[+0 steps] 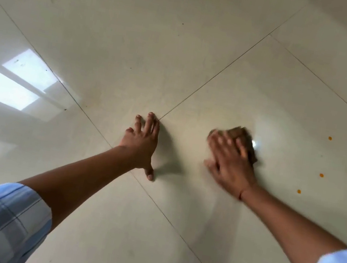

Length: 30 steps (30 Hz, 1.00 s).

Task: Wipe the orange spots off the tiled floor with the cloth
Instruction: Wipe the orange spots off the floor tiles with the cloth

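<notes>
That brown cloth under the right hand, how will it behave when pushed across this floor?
The brown cloth looks bunched under the right hand, so probably soft and floppy. The tiled floor is glossy, so it likely slides easily and needs downward pressure.

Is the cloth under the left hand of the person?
No, the brown cloth lies under the right hand, while the left hand rests flat on the bare tiled floor.

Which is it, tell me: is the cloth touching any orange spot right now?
Apart. The head view shows the cloth under the right hand, with bare tile between it and the nearest spots, which lie off to the right.
</notes>
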### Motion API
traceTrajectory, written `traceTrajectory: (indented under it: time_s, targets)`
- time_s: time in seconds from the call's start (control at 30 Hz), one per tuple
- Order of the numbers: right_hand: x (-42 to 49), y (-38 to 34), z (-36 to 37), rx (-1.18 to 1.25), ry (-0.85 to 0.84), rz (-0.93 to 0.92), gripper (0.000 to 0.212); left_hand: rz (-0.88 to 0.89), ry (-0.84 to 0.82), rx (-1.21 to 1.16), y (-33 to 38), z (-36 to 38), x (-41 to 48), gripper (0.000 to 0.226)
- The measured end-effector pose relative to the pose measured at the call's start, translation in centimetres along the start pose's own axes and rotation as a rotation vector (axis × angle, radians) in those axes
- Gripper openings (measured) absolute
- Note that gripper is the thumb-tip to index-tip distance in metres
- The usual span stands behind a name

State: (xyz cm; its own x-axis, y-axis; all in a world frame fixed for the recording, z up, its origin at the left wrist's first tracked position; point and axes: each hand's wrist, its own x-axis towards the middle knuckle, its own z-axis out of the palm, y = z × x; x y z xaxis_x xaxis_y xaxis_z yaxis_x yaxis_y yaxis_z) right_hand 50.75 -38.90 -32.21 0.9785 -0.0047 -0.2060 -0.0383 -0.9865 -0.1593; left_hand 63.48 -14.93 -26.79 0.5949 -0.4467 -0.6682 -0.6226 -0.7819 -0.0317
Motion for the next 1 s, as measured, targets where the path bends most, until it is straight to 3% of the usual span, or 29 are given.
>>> traceTrajectory:
  time_s: [0.1, 0.17, 0.27, 0.37, 0.53, 0.63, 0.77, 0.9, 0.93, 1.0]
  targets:
    - [4.1, 2.7, -1.4, 0.035, 0.076, 0.249, 0.074, 0.028, 0.095, -0.011, 2.0, -1.2, 0.5, 0.156]
    - [2.2, 2.3, -0.8, 0.046, 0.097, 0.212, 0.070, 0.118, 0.170, -0.043, 4.7, -2.4, 1.9, 0.154]
    - [-2.0, 4.8, -0.1, 0.039, 0.084, 0.130, 0.064, 0.243, 0.125, -0.037, 9.8, -4.5, 4.5, 0.156]
    - [0.8, 12.6, -2.5, 0.093, 0.163, 0.410, 0.069, 0.325, 0.077, -0.005, 15.4, -6.5, 7.3, 0.158]
    - [2.9, 23.3, -4.3, 0.077, 0.217, 0.709, 0.068, 0.228, 0.005, -0.116, 20.0, -7.5, 10.8, 0.167]
    - [-2.7, 20.4, -1.9, 0.078, 0.250, 0.733, 0.068, 0.210, -0.043, -0.082, 20.3, -7.7, 10.9, 0.168]
    - [-6.7, 19.2, -1.5, 0.095, 0.144, 0.631, 0.067, 0.201, -0.062, -0.058, 20.8, -8.6, 10.6, 0.167]
    - [-2.3, 23.2, -3.2, 0.090, 0.226, 0.888, 0.073, 0.206, -0.052, -0.028, 20.9, -8.5, 11.0, 0.168]
    - [-2.5, 21.6, -2.7, 0.088, 0.252, 0.904, 0.071, 0.205, -0.049, -0.030, 20.8, -8.5, 11.2, 0.168]
    - [-6.5, 15.6, -0.8, 0.054, 0.220, 0.766, 0.067, 0.207, -0.056, -0.028, 20.8, -8.6, 11.3, 0.168]
